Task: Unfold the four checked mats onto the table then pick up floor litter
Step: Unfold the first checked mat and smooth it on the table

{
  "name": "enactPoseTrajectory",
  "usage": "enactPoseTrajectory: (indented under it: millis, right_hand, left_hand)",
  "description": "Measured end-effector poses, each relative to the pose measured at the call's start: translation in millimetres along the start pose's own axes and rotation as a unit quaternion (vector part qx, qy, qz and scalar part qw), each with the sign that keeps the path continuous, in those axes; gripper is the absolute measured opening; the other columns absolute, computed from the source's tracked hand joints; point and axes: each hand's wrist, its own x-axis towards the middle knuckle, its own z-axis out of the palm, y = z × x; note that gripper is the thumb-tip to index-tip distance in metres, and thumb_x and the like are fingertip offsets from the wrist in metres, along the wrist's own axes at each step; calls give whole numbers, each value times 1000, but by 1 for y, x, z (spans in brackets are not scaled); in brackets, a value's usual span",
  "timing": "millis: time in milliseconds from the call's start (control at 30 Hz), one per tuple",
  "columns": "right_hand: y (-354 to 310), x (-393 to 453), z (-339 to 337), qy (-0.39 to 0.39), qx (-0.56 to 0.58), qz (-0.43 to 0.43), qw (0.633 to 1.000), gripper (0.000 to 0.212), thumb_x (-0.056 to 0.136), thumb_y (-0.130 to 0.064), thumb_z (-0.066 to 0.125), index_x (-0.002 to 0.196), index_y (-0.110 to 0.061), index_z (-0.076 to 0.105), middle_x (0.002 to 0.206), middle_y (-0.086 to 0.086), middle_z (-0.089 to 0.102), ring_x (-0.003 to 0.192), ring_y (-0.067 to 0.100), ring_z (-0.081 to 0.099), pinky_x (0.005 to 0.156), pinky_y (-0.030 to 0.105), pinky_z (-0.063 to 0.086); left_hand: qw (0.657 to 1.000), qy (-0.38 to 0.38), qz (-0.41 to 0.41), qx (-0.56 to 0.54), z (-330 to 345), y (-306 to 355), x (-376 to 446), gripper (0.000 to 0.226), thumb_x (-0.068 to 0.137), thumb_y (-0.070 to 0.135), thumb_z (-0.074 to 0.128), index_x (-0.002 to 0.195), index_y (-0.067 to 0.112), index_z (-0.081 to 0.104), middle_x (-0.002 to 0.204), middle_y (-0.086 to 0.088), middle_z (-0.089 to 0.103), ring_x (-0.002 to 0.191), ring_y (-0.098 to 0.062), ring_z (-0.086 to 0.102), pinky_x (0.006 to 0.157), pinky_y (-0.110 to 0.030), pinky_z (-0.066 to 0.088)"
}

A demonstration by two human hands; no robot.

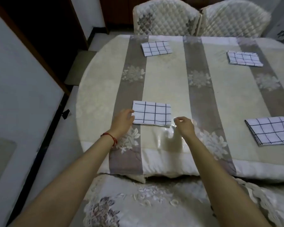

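Four folded white mats with a black check lie on the table. My hands are at the near-left mat [152, 114]. My left hand [123, 119] reaches its left edge, with thumb and fingertips touching the cloth. My right hand [184, 126] hovers at its lower right corner with fingers curled; whether they hold the corner is hidden. The other mats lie at the far left [156, 48], far right [243, 58] and near right [270, 131]. A small dark object [66, 113] lies on the floor left of the table.
The table [170, 82] has a beige and grey striped cloth under a shiny clear cover, wrinkled below my right hand. Two quilted chairs [166, 17] stand at the far side. A covered chair seat [138, 202] is right below me. A white wall panel runs along the left.
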Motion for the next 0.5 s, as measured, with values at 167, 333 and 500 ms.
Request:
enactPoseTrajectory:
  millis: [167,333,500]
  right_hand:
    - [-9,12,23,19,-72,34,997,42,88,-24,52,122,2,53,128,19,56,117,34,52,94,36,42]
    - [-6,18,42,89,-85,43,991,27,80,-20,61,97,1,63,102,15,67,96,34,61,84,41,49]
    - [-7,8,44,118,2,2,993,9,82,-14,55,84,-9,62,82,0,62,78,18,56,64,24,41]
  left_hand:
    - [996,-4,45,81,10,-5,40,35,91,21,48,125,11,50,135,-10,49,124,-29,43,100,-37,37]
    - [985,-41,81,144,19,0,73,43,92,21,46,134,11,41,146,-9,37,134,-28,31,108,-36,24]
    - [975,-69,139,156,26,5,91,43,91,23,48,133,16,42,144,-7,40,134,-26,33,109,-44,26]
